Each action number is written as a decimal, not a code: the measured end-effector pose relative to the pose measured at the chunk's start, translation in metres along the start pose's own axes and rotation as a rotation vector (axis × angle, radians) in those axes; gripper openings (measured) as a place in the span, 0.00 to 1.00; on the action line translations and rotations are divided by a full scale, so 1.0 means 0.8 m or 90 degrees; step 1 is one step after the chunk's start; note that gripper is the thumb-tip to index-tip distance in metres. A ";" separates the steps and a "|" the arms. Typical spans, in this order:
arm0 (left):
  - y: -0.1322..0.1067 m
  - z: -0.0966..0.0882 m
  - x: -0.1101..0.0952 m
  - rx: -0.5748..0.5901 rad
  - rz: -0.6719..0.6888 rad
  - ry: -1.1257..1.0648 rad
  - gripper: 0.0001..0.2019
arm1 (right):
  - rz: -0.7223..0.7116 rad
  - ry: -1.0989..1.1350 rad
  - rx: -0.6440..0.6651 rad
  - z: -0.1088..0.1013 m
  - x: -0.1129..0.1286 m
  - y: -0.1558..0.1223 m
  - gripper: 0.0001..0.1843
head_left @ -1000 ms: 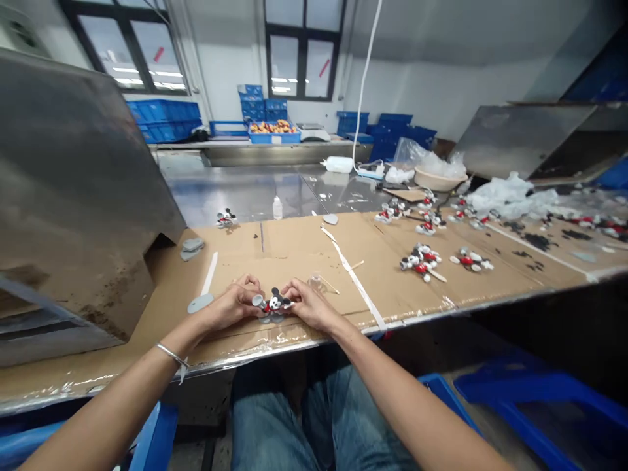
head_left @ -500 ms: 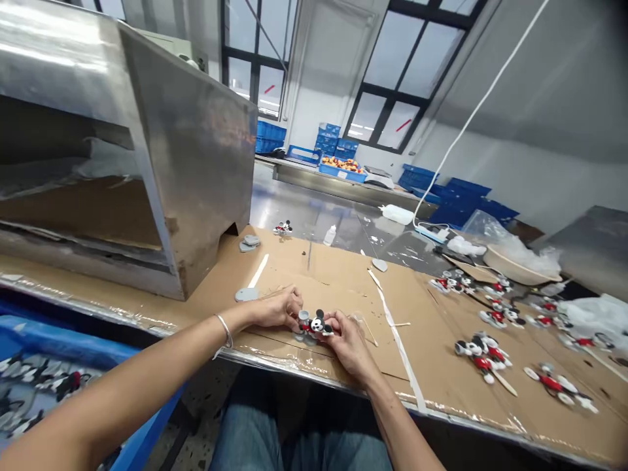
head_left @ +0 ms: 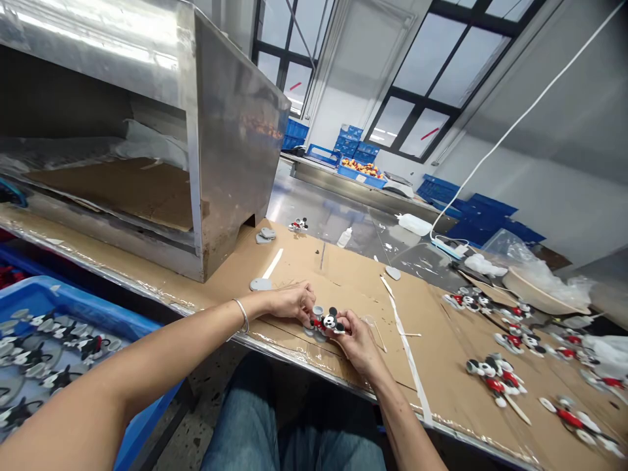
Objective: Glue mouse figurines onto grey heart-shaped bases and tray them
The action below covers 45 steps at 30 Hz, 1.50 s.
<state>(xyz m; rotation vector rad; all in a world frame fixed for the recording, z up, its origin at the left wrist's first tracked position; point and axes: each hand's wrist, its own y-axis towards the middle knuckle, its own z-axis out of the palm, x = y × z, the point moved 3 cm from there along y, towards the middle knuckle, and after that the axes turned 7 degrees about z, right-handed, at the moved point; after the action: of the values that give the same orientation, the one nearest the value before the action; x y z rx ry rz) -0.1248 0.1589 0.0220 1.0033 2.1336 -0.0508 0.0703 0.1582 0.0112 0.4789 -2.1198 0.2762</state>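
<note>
A small mouse figurine (head_left: 330, 322) with black ears, a white face and a red body is between my hands, just above the cardboard near the front edge. My right hand (head_left: 360, 343) grips its right side between thumb and fingers. On its other side, my left hand (head_left: 296, 303) has its fingers closed against the red body and grey base parts, partly hiding them. Grey round pieces (head_left: 314, 332) show under the figurine. A flat grey disc (head_left: 261, 284) lies on the cardboard beyond my left wrist, and thin cotton-swab-like sticks (head_left: 380, 335) lie beside my right hand.
Several similar figurines (head_left: 501, 378) are spread at the right. A blue crate (head_left: 46, 288) of parts stands at lower left, below a large metal hood (head_left: 235, 137). A small white bottle (head_left: 345, 237), another figurine (head_left: 298, 225) and grey discs (head_left: 265, 235) sit farther back.
The camera view has turned left, so the scene sits farther right and more of the blue crate shows. Both hands stay on the figurine with little visible change in grip.
</note>
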 end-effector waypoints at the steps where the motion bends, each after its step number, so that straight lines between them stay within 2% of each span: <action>1: 0.000 0.000 0.000 0.002 0.005 -0.002 0.09 | 0.001 -0.011 -0.006 0.000 0.003 -0.001 0.09; 5: -0.001 0.000 -0.001 0.010 0.021 -0.008 0.08 | 0.002 -0.029 -0.023 0.000 0.013 -0.006 0.07; 9: -0.001 -0.003 -0.004 0.028 0.020 -0.003 0.08 | -0.009 -0.017 -0.043 0.000 0.010 -0.007 0.06; 16: -0.001 -0.005 -0.019 0.021 -0.044 0.017 0.12 | -0.048 -0.001 -0.054 0.005 0.005 -0.011 0.08; 20: -0.001 -0.005 -0.026 0.014 -0.064 0.009 0.13 | -0.038 0.025 -0.065 0.007 0.005 -0.012 0.10; 27: 0.000 -0.004 -0.020 0.035 -0.055 -0.006 0.15 | -0.021 0.052 -0.079 0.009 -0.002 -0.007 0.09; 32: -0.001 -0.003 -0.016 0.038 -0.046 -0.023 0.15 | -0.033 0.026 -0.080 0.007 0.000 -0.008 0.07; 38: -0.004 -0.002 -0.013 0.031 -0.035 -0.041 0.15 | 0.001 -0.005 -0.074 0.006 0.002 -0.008 0.09; 45: -0.005 -0.001 -0.017 0.032 -0.030 -0.014 0.16 | -0.024 -0.040 -0.081 0.005 0.006 -0.010 0.09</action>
<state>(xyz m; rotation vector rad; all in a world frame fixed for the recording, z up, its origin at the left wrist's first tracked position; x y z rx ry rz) -0.1222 0.1479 0.0301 0.9764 2.1453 -0.1378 0.0685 0.1485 0.0134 0.4573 -2.1713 0.1061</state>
